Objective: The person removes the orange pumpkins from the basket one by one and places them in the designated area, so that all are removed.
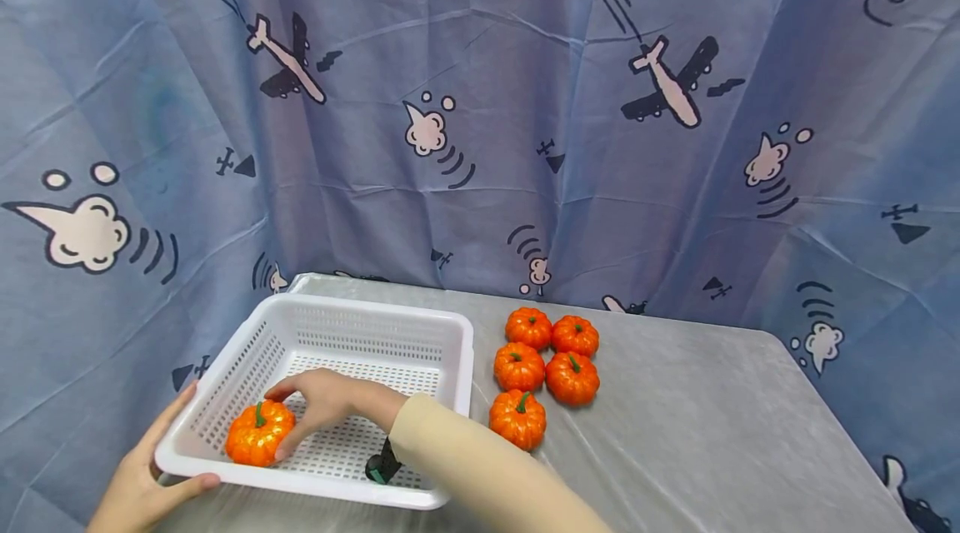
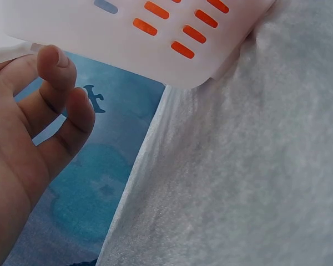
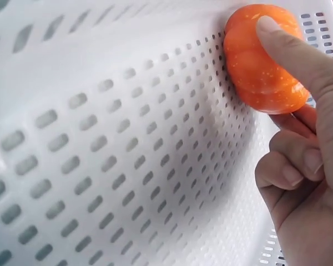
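Note:
A small orange pumpkin (image 1: 260,433) with a green stem is in the near left corner of a white perforated basket (image 1: 337,493). My right hand (image 1: 322,408) reaches into the basket and holds this pumpkin. The right wrist view shows the thumb on one side of the pumpkin (image 3: 261,61) and fingers partly hidden behind it. At the basket's near left corner, my left hand (image 1: 146,466) grips the rim. In the left wrist view the left hand (image 2: 33,127) has bent fingers by the basket wall (image 2: 100,39), and orange shows through its slots.
Several more orange pumpkins (image 1: 519,366) stand grouped to the right of the basket, on a table with a grey cover (image 1: 675,416). A dark wrist device (image 1: 382,466) shows beneath the right sleeve (image 1: 480,458). A blue patterned curtain (image 1: 480,141) hangs behind and beside the table.

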Demonstrator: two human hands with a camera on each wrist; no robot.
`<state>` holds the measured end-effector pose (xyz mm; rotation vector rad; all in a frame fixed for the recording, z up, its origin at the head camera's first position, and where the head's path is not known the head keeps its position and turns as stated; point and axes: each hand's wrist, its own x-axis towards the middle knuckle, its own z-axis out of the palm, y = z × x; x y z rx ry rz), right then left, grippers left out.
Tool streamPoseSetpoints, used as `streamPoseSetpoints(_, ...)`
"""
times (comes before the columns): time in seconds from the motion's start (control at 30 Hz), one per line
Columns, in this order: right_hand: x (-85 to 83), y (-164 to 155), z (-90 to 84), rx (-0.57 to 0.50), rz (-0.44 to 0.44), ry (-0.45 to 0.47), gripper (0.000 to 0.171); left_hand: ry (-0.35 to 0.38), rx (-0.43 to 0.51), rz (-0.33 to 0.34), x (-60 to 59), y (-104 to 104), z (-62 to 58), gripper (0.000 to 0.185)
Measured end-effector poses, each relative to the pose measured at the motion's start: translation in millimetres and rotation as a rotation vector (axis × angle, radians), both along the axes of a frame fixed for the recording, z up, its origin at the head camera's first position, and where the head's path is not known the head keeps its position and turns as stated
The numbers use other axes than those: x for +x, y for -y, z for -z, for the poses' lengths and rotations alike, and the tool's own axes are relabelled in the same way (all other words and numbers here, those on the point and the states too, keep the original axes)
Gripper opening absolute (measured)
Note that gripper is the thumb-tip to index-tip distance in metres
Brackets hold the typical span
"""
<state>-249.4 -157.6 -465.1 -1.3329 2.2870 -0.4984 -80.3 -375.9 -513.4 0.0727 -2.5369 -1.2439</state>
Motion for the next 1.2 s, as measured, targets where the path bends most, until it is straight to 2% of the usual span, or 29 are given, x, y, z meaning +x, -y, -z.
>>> streamPoseSetpoints(0.37, -3.4, -1.8, 1.1, -0.005, 0.022, 0.031, 0.076, -0.020, 0.010, 0.018, -1.5, -0.8, -0.1, 0.123)
streamPoseSetpoints(0.63, -8.0, -4.6, -0.3, -0.033, 0.034, 0.058, 0.067, 0.003, 0.002, 0.014, -1.8, -0.7, 0.0, 0.121)
streamPoseSetpoints(0.77, -8.7, -6.5, -3.6, -0.033, 0.051, 0.054, 0.066, -0.065, 0.014, 0.038, -1.0, -1.3, 1.8, 0.123)
streamPoseSetpoints(0.87, -9.4, -7.9, -8.5, -0.041, 0.073, 0.041, 0.066, -0.140, 0.021, 0.064, -0.3, -1.7, 3.2, 0.126)
streamPoseSetpoints(0.93, -9.5, -9.1, -13.5, -0.059, 0.084, 0.045, 0.066, -0.160, 0.026, 0.071, 0.0, -1.9, 4.3, 0.126)
streamPoseSetpoints(1.2, -9.7, -24.0, -48.4, -0.165, 0.128, 0.061, 0.069, -0.107, 0.030, 0.052, -0.9, -0.6, 5.7, 0.125)
